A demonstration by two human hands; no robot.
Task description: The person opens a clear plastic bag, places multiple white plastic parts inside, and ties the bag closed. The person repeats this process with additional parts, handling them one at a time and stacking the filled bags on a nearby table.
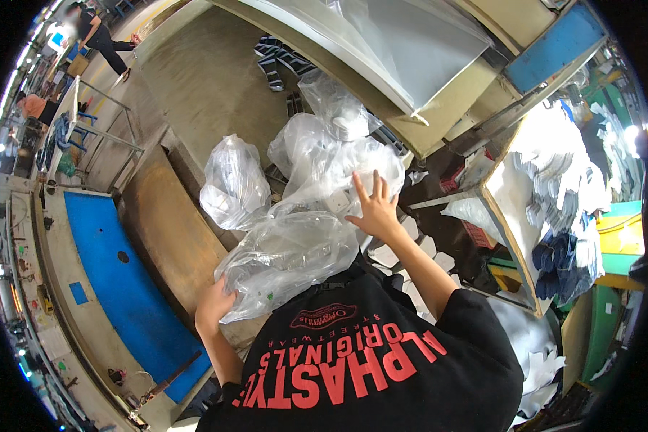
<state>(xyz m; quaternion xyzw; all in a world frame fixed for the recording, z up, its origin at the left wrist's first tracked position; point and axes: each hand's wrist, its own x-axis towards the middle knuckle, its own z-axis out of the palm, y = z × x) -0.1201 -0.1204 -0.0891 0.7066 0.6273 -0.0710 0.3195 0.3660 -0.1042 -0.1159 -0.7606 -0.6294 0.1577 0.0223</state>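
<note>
A large clear plastic bag [295, 248] lies crumpled in front of my body. My left hand [212, 302] is closed on its near left edge, with the fingertips partly hidden by the film. My right hand [376, 209] is open, fingers spread, at the right side of another clear bag [345, 169] just beyond; whether it presses on the film I cannot tell. That bag holds pale contents that are hard to make out. To its left sits a bunched-up clear bag [235, 183], and farther back a clear bag [338, 104] with whitish pieces inside.
Dark striped pieces [281, 61] lie on the greenish table [194, 79]. A blue-topped bench [115, 266] runs along the left. At right, a wood-edged table [507, 209] bears stacked pale pieces and dark blue bundles [558, 255]. A red crate [477, 234] is beneath. Another person [101, 39] walks far left.
</note>
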